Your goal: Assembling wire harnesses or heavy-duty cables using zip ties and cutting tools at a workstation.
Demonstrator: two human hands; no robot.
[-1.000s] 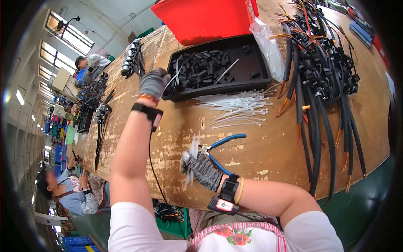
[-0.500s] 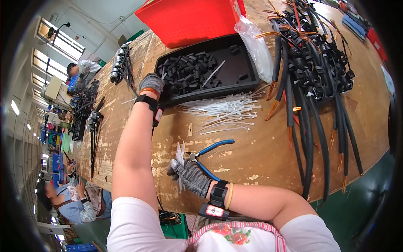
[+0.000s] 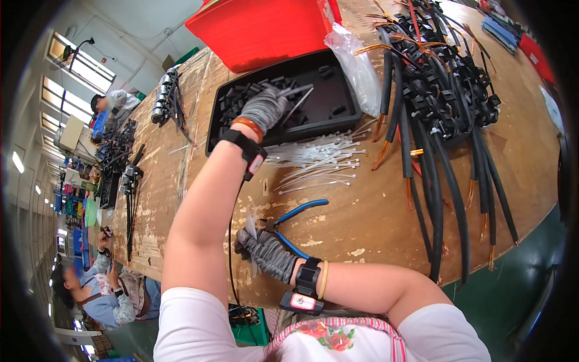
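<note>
2 gloved hands are over the wooden workbench [image 3: 386, 205]. The left hand [image 3: 263, 108] reaches into the black tray [image 3: 338, 90] near the far edge, its fingers curled down among small black clips [image 3: 241, 96]; I cannot tell if they grip one. The right hand [image 3: 265, 253], near the front edge, has its fingers closed on some white cable ties [image 3: 250, 220], just beside blue-handled pliers [image 3: 301, 211]. More loose ties [image 3: 319, 160] lie between tray and pliers. Black cables [image 3: 434, 102] cover the right side.
</note>
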